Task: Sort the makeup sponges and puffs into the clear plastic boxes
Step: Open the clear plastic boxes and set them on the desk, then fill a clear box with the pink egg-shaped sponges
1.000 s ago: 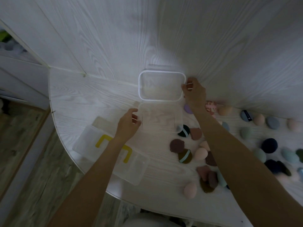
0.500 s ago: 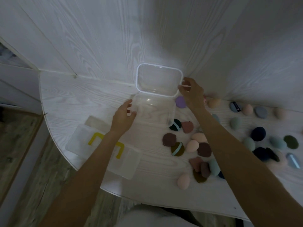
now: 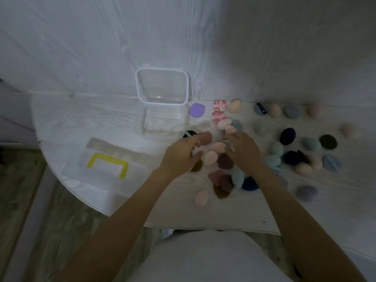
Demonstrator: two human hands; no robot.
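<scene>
An open clear plastic box [image 3: 145,122] stands at the back of the white table. Its white-rimmed lid [image 3: 140,88] leans upright against the wall behind it. Several makeup sponges and puffs lie scattered to the right of the box, among them a purple puff [image 3: 197,109], a pink egg sponge [image 3: 210,157] and a maroon puff [image 3: 225,161]. My left hand [image 3: 182,154] hovers over the left side of this pile, fingers spread toward a reddish-brown puff [image 3: 206,138]. My right hand [image 3: 243,151] reaches over the pile's middle with fingers extended. I see nothing gripped in either hand.
A second clear box with a yellow handle [image 3: 107,162] lies near the table's curved left edge. More sponges, such as a navy puff [image 3: 287,136] and a grey one [image 3: 306,192], spread toward the right. A white panelled wall rises directly behind the table.
Both hands let go of the box and lid and dropped to the sponge pile in front. The lid now leans on the wall by itself.
</scene>
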